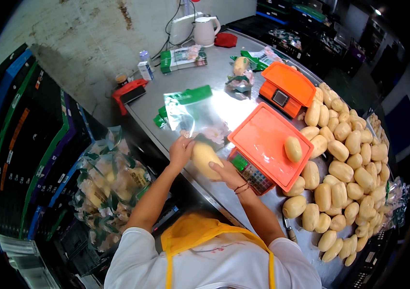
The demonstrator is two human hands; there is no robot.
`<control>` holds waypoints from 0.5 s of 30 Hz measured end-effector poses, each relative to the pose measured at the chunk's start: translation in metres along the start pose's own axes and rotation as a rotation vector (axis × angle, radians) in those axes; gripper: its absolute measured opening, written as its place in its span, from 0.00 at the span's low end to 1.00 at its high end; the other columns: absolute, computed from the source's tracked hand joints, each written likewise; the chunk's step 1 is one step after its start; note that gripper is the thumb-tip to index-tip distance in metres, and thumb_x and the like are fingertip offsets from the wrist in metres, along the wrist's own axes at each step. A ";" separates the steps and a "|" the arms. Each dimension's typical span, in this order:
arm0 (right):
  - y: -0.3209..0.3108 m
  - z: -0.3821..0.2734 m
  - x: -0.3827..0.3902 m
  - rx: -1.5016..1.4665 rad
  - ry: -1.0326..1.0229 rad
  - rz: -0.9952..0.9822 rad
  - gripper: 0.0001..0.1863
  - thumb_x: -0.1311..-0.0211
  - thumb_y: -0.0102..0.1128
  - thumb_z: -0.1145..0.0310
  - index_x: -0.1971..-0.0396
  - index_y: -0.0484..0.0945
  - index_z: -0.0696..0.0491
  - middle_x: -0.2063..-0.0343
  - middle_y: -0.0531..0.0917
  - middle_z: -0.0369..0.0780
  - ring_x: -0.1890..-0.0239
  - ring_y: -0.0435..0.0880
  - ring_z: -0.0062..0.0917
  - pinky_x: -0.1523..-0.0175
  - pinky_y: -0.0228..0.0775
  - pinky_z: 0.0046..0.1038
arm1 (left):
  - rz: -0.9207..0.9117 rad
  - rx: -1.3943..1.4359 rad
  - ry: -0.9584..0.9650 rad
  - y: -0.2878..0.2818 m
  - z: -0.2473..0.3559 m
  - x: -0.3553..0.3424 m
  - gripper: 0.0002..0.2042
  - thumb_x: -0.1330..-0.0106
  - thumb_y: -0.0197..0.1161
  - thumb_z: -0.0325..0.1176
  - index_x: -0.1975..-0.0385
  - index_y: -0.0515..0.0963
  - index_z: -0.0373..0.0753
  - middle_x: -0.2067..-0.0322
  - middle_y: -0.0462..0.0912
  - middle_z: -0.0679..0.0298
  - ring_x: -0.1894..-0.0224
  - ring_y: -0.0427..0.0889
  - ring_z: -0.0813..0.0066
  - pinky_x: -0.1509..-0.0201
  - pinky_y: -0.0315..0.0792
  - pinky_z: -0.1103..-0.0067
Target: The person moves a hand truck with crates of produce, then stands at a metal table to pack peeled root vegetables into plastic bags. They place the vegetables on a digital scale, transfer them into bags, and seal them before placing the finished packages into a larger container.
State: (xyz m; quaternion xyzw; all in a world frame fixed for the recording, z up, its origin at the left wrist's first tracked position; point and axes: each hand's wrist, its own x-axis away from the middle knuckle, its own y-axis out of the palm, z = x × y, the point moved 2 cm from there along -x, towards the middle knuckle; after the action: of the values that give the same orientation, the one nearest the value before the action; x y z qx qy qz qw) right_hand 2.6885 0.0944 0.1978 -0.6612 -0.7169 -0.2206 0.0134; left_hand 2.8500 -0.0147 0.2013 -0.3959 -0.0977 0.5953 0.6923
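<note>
My right hand (224, 172) grips a large pale yellow lotus root piece (205, 158) from its right side, over the table's near edge. Just left of it, my left hand (181, 151) is closed at the edge of a clear plastic bag (188, 115) with a green band and printed pink flowers. The bag lies flat on the metal table beyond my hands, partly over other green packaging. Beside my right hand stands an orange scale (263, 135) with a keypad; a single lotus root piece (292, 149) rests on its tray.
A big pile of lotus root pieces (340, 172) covers the table's right side, near a knife (290, 231). Behind stand a smaller orange scale (289, 86), a white kettle (206, 31) and stacked bags (183, 59). Filled bags (108, 185) and dark crates (26, 144) are at left.
</note>
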 end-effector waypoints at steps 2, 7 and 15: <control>0.005 -0.001 -0.003 -0.030 -0.021 0.062 0.27 0.49 0.57 0.59 0.50 0.66 0.57 0.63 0.76 0.39 0.67 0.77 0.21 0.62 0.70 0.22 | -0.041 -0.050 0.044 -0.007 0.015 0.008 0.11 0.49 0.57 0.29 0.65 0.78 0.42 0.75 0.72 0.61 0.72 0.74 0.62 0.68 0.68 0.72; 0.016 -0.014 -0.013 0.761 -0.436 0.148 0.24 0.51 0.58 0.60 0.56 0.68 0.57 0.65 0.77 0.42 0.69 0.78 0.28 0.63 0.70 0.28 | 0.166 -0.046 0.258 -0.012 0.022 0.002 0.11 0.50 0.58 0.25 0.65 0.78 0.38 0.66 0.73 0.61 0.60 0.71 0.62 0.57 0.66 0.76; 0.026 0.004 -0.050 -0.012 -0.209 0.057 0.24 0.50 0.58 0.61 0.55 0.68 0.59 0.65 0.77 0.41 0.65 0.75 0.23 0.61 0.68 0.26 | 0.111 0.496 -0.069 -0.010 0.006 0.009 0.12 0.45 0.54 0.25 0.61 0.75 0.31 0.54 0.72 0.56 0.48 0.67 0.63 0.45 0.60 0.77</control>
State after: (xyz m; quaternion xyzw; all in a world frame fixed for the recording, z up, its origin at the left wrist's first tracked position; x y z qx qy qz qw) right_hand 2.7209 0.0495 0.1866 -0.7009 -0.6939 -0.1541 -0.0592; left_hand 2.8563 -0.0042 0.2085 -0.1983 0.0495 0.6514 0.7307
